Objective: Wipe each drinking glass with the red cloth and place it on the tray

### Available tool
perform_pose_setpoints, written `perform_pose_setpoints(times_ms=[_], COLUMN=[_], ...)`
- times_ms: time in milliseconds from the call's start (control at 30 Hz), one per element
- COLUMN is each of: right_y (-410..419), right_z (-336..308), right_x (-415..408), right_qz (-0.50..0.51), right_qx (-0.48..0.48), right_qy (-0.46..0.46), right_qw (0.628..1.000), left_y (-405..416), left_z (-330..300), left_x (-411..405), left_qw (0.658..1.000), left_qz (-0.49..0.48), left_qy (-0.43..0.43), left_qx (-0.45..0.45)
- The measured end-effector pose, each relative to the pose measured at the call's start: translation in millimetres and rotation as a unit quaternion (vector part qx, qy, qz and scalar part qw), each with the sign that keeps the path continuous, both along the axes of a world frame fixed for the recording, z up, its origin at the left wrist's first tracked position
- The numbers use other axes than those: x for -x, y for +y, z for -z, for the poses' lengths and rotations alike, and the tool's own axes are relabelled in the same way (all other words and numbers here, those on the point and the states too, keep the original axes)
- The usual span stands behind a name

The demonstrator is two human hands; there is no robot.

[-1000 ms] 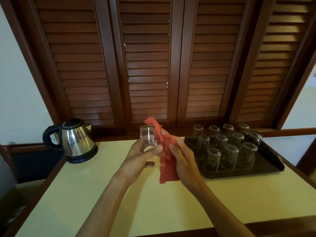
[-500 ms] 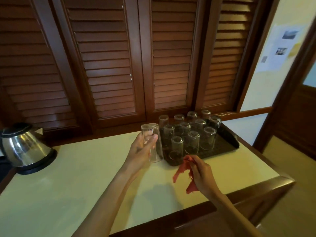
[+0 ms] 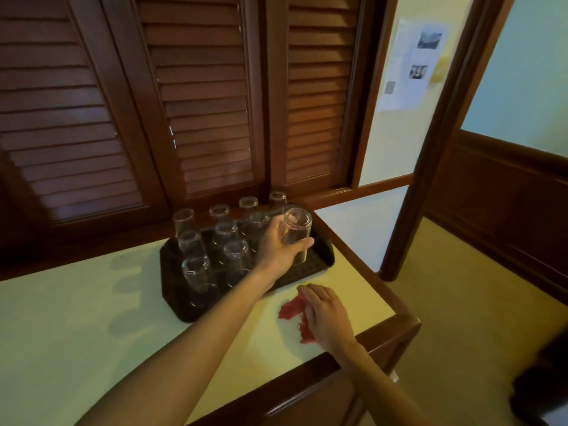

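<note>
My left hand (image 3: 278,247) grips a clear drinking glass (image 3: 296,233), upside down, over the right end of the dark tray (image 3: 319,265). Whether its rim touches the tray I cannot tell. Several other clear glasses (image 3: 196,273) stand upside down in rows on the tray. The red cloth (image 3: 292,310) lies crumpled on the pale tabletop in front of the tray's right end. My right hand (image 3: 325,315) rests on the cloth with its fingers laid over it, hiding the cloth's right part.
The pale tabletop (image 3: 92,333) has a dark wooden edge (image 3: 384,336) close to my right hand. Dark louvred shutters (image 3: 199,103) stand right behind the tray. A doorway with a wooden frame (image 3: 430,167) and carpeted floor lie to the right.
My left hand carried the glass from the left of the tray to over its right end. My right hand lowered the red cloth onto the table. The view swung right; the kettle left the frame.
</note>
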State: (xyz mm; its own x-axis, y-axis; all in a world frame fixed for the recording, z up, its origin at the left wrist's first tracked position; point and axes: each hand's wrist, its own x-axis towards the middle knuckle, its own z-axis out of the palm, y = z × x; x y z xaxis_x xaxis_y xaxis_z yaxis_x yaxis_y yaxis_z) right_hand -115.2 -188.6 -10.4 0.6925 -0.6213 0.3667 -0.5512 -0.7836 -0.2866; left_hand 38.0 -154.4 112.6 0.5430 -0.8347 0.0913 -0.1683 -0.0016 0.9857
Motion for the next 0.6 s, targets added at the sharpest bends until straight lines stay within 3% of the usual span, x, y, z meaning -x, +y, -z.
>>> perform_pose_setpoints(times_ms=[233, 600], right_y=[-15, -18], right_z=[16, 16], right_x=[-3, -6], right_qz=[-0.014, -0.007], right_qx=[-0.029, -0.028], right_qy=[0.013, -0.026], right_qw=[0.999, 0.999], left_y=[-74, -90], left_z=[32, 52], left_x=[8, 12], left_qw=[0.995, 0.986], left_qz=[-0.047, -0.099], left_qy=[-0.033, -0.01], left_qx=[-0.081, -0.136])
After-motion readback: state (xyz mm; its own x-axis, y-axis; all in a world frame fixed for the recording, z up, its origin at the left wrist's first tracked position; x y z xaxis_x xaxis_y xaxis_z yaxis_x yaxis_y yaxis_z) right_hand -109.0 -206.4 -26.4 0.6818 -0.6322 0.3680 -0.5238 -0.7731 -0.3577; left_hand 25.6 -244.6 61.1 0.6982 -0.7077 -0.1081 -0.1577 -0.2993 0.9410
